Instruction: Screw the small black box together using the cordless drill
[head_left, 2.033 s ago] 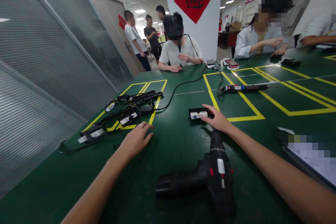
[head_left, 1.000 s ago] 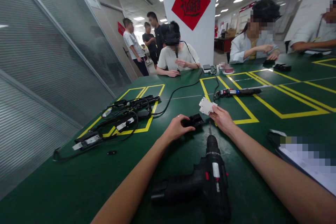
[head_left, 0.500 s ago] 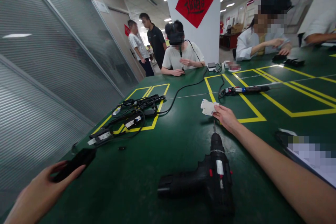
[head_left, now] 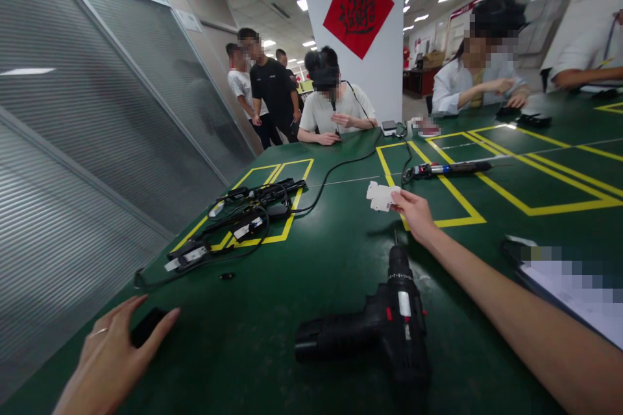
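My left hand [head_left: 109, 353] is low at the left, its thumb and fingers spread around a black block-like object [head_left: 147, 329] at the table surface. The hand partly hides this object, and the fingertips reach past it. In my right hand [head_left: 413, 213], white flat plastic pieces [head_left: 381, 197] with notched edges are pinched between thumb and fingers, held above the table; how many there are I cannot tell. Just below that hand, a black cordless drill [head_left: 402, 324] lies on its side, its bit pointing away from me.
Black cables and adapters [head_left: 253, 211] lie in a yellow-taped area at left. A small dark piece [head_left: 226, 276] sits nearer. An electric screwdriver [head_left: 448, 169] lies beyond my right hand, papers [head_left: 574, 285] at right. Other people sit across the green table [head_left: 272, 292].
The black object has come down from a tilted hold to the table, and my left hand's fingers have spread. My right hand still holds the white pieces, nearly unmoved.
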### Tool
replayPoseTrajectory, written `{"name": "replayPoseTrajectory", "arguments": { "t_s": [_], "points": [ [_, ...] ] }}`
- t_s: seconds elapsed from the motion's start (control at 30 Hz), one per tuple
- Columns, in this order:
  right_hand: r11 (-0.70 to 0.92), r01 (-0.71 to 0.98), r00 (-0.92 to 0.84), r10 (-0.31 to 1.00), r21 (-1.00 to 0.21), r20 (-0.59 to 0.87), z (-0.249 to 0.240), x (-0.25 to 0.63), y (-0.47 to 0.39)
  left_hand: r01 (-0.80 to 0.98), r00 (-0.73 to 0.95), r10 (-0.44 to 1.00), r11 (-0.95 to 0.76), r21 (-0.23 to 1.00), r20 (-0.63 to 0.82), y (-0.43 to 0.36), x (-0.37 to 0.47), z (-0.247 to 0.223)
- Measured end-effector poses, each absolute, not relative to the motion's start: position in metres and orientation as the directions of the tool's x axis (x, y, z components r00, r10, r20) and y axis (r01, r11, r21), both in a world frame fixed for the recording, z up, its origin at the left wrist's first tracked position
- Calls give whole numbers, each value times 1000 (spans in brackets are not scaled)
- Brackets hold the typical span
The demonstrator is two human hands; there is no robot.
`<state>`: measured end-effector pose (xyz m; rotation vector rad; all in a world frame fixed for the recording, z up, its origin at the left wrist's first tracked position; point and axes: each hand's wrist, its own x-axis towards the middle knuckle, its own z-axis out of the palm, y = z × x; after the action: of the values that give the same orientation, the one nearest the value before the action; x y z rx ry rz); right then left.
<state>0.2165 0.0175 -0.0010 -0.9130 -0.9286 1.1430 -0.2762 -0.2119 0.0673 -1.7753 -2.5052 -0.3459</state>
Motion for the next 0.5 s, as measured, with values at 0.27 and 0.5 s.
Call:
{"name": "replayPoseTrajectory", "arguments": {
  "t_s": [0.27,0.5],
  "points": [
    [304,-125,-487,811,-944,325,44,156,-50,970,94,958,-149,193,270,-153,-75,92],
    [305,-3,-597,763,-952,246,35,136,-68,964,177,984,-173,200,0,-124,-54,81]
  ]
}}
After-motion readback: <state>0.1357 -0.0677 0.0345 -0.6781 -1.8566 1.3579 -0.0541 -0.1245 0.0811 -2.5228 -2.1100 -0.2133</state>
